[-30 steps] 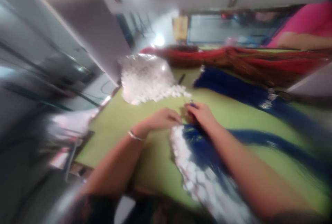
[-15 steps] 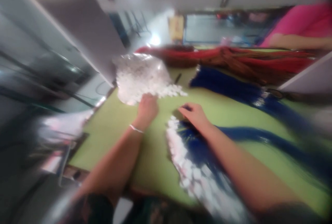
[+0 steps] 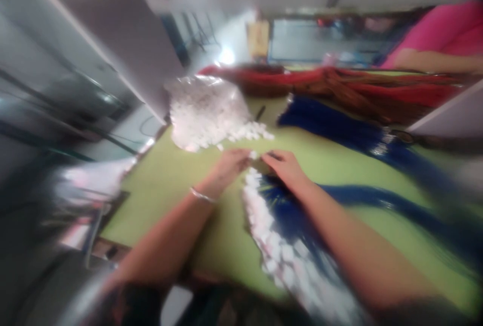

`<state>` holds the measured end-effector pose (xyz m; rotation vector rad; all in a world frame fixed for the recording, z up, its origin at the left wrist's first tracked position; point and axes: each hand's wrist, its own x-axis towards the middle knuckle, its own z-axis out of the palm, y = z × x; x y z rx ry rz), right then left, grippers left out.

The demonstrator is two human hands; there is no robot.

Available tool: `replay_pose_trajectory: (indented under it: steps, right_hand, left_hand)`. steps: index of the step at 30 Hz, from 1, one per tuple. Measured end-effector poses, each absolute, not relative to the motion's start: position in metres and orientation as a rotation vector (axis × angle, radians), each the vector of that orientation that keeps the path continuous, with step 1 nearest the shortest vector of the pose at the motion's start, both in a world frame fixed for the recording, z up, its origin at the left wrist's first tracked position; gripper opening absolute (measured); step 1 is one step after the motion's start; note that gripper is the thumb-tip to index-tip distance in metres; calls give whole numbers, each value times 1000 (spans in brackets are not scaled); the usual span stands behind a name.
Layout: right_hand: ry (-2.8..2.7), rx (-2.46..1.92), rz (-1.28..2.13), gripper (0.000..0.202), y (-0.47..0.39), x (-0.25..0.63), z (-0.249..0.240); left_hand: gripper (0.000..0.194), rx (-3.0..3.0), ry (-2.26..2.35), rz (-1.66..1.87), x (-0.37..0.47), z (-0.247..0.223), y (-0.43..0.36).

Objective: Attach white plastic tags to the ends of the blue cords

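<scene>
My left hand (image 3: pixel 233 164), with a white band at the wrist, pinches a small white connector housing (image 3: pixel 253 155) at its fingertips. Just to the right, my right hand (image 3: pixel 281 162) is closed on what looks like a dark blue wire (image 3: pixel 274 155), blurred and mostly covered by the fingers. A small gap separates the housing from the right fingertips. Below the hands lies a bundle of blue wires (image 3: pixel 281 210) with a row of white housings (image 3: pixel 260 215) along its left side. My right forearm passes over part of this bundle.
A clear plastic bag (image 3: pixel 207 104) of white housings lies open at the back left, some spilled out. Further back are another blue wire bundle (image 3: pixel 332 119) and red and brown wires (image 3: pixel 339 82). A person in a pink sleeve (image 3: pixel 441 29) is at the far right.
My left hand has moved from the pile by the bag, right and towards me, and now holds a white housing beside my right hand. The right hand has stayed almost still.
</scene>
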<state>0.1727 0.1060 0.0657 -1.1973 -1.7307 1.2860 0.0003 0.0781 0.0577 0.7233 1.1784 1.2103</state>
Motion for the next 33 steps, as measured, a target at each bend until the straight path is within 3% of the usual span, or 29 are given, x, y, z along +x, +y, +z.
replay_pose_trajectory:
  steps: [20, 27, 33]
  right_hand:
    - [-1822, -1243, 980, 17, 105, 167, 59]
    - [-2042, -1207, 897, 13, 106, 168, 57]
    - [-2075, -1156, 999, 17, 107, 171, 63]
  left_hand:
    - [18, 706, 1020, 1222, 4, 44, 77]
    - [23, 1036, 1254, 1230, -3, 39, 80]
    - [15, 1256, 1376, 1144, 1, 52, 76]
